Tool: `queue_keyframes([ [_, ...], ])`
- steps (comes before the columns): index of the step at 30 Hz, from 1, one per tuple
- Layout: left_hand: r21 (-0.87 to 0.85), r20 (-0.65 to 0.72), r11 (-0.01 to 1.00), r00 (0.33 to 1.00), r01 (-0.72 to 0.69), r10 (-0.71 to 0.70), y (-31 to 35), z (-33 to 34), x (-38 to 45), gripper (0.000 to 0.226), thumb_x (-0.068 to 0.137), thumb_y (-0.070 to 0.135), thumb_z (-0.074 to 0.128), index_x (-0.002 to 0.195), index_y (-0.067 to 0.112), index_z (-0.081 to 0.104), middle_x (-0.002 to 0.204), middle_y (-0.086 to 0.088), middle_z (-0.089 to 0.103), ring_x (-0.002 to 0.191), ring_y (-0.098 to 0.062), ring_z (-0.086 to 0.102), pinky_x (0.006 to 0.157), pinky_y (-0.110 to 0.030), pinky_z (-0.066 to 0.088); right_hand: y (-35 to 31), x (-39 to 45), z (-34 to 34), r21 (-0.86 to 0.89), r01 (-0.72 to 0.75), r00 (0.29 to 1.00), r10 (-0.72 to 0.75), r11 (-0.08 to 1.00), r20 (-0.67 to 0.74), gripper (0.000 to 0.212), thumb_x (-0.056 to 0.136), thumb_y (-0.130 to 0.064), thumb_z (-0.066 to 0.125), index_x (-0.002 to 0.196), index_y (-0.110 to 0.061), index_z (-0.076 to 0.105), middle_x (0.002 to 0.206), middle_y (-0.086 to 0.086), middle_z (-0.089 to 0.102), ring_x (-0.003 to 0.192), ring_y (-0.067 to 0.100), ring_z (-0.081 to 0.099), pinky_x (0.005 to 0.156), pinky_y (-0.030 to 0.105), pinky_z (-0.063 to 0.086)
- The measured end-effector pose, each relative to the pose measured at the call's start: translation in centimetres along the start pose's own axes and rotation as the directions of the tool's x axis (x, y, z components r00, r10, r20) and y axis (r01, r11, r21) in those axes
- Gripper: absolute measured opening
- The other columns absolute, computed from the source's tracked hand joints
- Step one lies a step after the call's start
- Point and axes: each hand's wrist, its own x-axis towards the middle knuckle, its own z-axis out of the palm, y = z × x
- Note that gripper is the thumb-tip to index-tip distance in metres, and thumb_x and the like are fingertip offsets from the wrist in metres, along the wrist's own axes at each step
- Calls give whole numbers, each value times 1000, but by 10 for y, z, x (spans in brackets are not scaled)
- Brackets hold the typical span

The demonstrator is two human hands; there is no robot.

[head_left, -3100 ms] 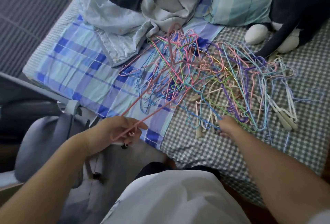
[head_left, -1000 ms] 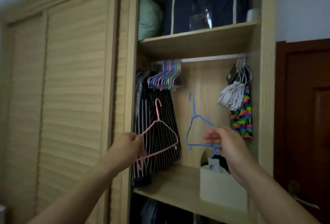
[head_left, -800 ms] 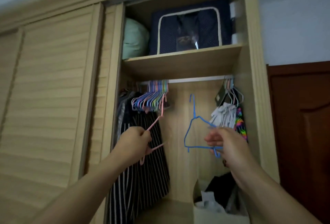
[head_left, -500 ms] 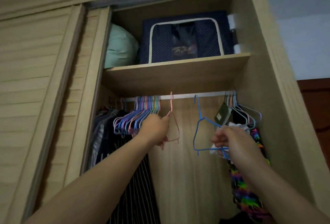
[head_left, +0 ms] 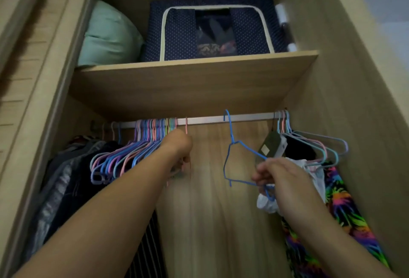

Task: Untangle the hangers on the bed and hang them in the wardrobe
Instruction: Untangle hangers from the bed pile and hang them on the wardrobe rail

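Observation:
I look up into the open wardrobe at its silver rail. My left hand grips a pink wire hanger whose hook is over the rail, just right of a bunch of coloured hangers. My right hand pinches the lower corner of a blue wire hanger. Its hook reaches the rail at the middle; whether it rests on the rail I cannot tell. The bed is out of view.
Dark and striped clothes hang at the left. A few empty hangers, a white cloth and a neon-patterned garment hang at the right. Above the shelf sit a green pillow and a navy storage box.
I turned from the bed to the wardrobe with one hanger in each hand. Both hands rose; the pink hook now sits on the rail and the blue hook has come up to it.

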Motion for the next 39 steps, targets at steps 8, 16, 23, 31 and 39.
queue_keyframes([
  [8, 258, 61, 966, 998, 18, -35, -4, -13, 2, 15, 90, 5, 67, 77, -3, 67, 87, -21, 74, 77, -33, 73, 67, -38, 61, 9, 85, 69, -146, 42, 999, -37, 988, 39, 31, 82, -39, 41, 69, -19, 61, 75, 3, 72, 84, 33, 65, 85, 54, 53],
  [16, 355, -42, 911, 970, -209, 238, -8, -41, -15, 17, 94, 9, 49, 92, 1, 64, 105, -24, 66, 101, -39, 63, 63, -33, 43, 59, 121, 138, -374, 34, 988, 25, 927, 152, 40, 103, -28, 36, 113, 0, 63, 114, 21, 66, 105, 37, 61, 79, 34, 44],
  [23, 559, -63, 812, 967, -170, 246, -60, -91, -26, 24, 94, 18, 49, 74, 12, 40, 72, -11, 47, 62, -26, 41, 58, -33, 31, 66, 91, 193, -346, 82, 966, 11, 935, 258, 36, 105, -27, 36, 113, 0, 59, 121, 26, 62, 113, 40, 58, 78, 34, 40],
  [31, 607, 42, 776, 982, -170, 182, -78, -119, -46, 16, 100, 23, 46, 108, 16, 58, 116, -12, 64, 80, -25, 59, 62, -29, 42, 51, 76, 229, -369, 59, 961, 47, 927, 273, 59, 105, -47, 27, 111, -4, 67, 114, 21, 68, 106, 38, 63, 87, 37, 49],
  [39, 592, 51, 787, 983, -171, 176, -86, -124, -63, 9, 97, 24, 48, 95, 19, 41, 92, -16, 60, 72, -29, 56, 59, -34, 38, 22, 52, 197, -443, 73, 959, 59, 894, 278, 66, 108, -44, 24, 89, 0, 70, 113, 26, 67, 113, 37, 58, 94, 38, 44],
])
